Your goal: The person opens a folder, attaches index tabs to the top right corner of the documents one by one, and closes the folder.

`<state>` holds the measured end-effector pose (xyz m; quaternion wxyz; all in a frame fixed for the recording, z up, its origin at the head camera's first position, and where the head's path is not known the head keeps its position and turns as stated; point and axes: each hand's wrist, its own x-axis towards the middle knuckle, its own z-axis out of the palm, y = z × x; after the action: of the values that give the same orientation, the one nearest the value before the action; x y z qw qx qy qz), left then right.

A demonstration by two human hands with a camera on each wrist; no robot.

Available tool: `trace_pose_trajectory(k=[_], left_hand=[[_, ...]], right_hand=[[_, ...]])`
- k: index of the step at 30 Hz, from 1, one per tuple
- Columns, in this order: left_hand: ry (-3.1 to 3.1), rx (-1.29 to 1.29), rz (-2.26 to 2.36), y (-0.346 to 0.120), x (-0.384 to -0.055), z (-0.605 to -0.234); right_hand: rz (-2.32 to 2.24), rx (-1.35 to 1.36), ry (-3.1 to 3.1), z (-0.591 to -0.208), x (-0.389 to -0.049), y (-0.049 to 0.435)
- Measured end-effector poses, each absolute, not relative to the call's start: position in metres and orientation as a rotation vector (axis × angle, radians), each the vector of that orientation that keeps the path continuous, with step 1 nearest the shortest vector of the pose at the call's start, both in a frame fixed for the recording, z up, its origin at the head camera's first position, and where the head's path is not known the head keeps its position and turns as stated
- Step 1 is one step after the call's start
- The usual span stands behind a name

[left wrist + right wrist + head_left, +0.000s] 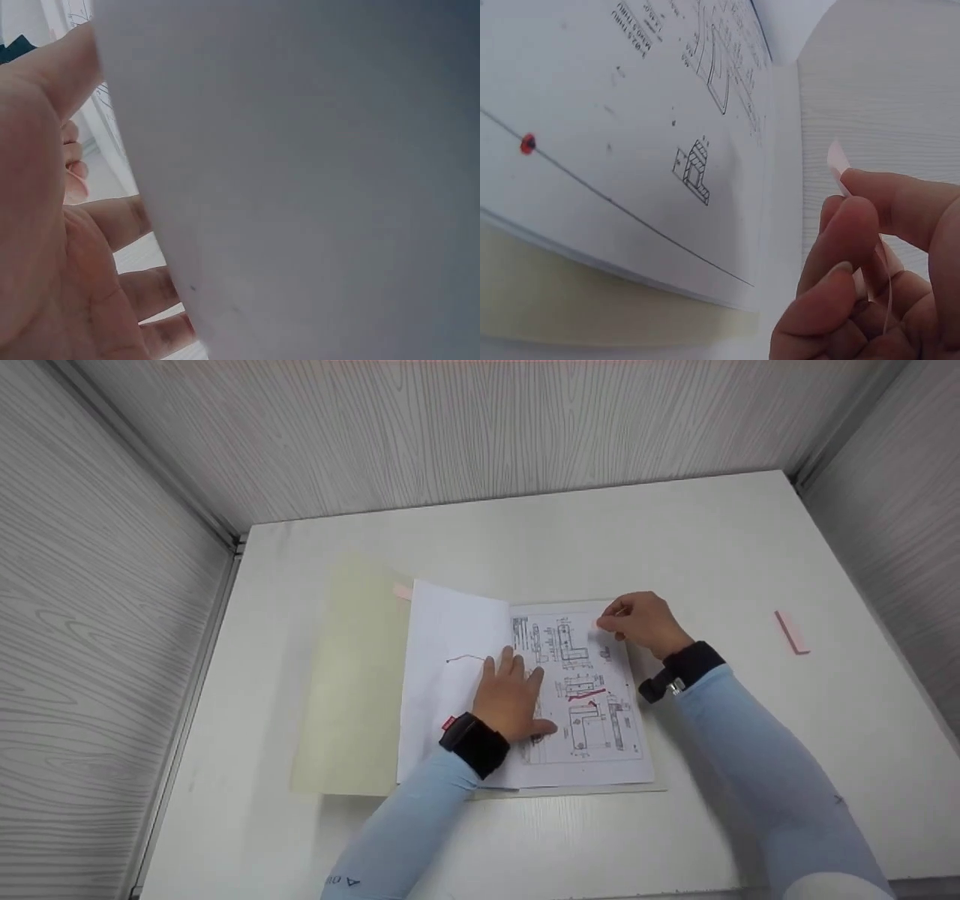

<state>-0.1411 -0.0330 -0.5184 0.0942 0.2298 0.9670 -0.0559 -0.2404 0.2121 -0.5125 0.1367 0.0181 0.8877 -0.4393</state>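
An open folder with a pale yellow cover [352, 682] lies on the table, holding white sheets. Its right-hand page [600, 660] carries printed technical drawings with red marks. My left hand [508, 701] rests with spread fingers across the inner fold, on the turned white page [442, 690] and the edge of the drawing. My right hand [645, 622] is over the upper right corner of the drawing. Between thumb and index finger it pinches a small pale pink sticky note [838, 161], seen close up in the right wrist view. In the left wrist view a white sheet [300, 180] covers most of the frame.
A pad of pink sticky notes [792, 633] lies on the white table [712, 540] to the right. One pink tab [403, 591] sticks out at the top of the turned pages. Grey wood-grain panels [480, 435] stand behind the table and at both sides.
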Motion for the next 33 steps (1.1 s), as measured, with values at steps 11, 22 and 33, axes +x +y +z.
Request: trace_pose_trajectory(k=[11,22,33], left_hand=[[2.869,0.71,-0.164,-0.03,-0.145,-0.518],[2.877,0.709,-0.166,-0.029,-0.146,-0.518],[2.866,0.681,-0.14,-0.033,-0.144,-0.516]], right_hand=[[-1.133,0.083,2.606,-0.515,-0.263,0.208],[-0.958,-0.012,2.645,-0.507,-0.276,0.203],[-0.941,0.013,2.643,-0.512,-0.284,0.201]])
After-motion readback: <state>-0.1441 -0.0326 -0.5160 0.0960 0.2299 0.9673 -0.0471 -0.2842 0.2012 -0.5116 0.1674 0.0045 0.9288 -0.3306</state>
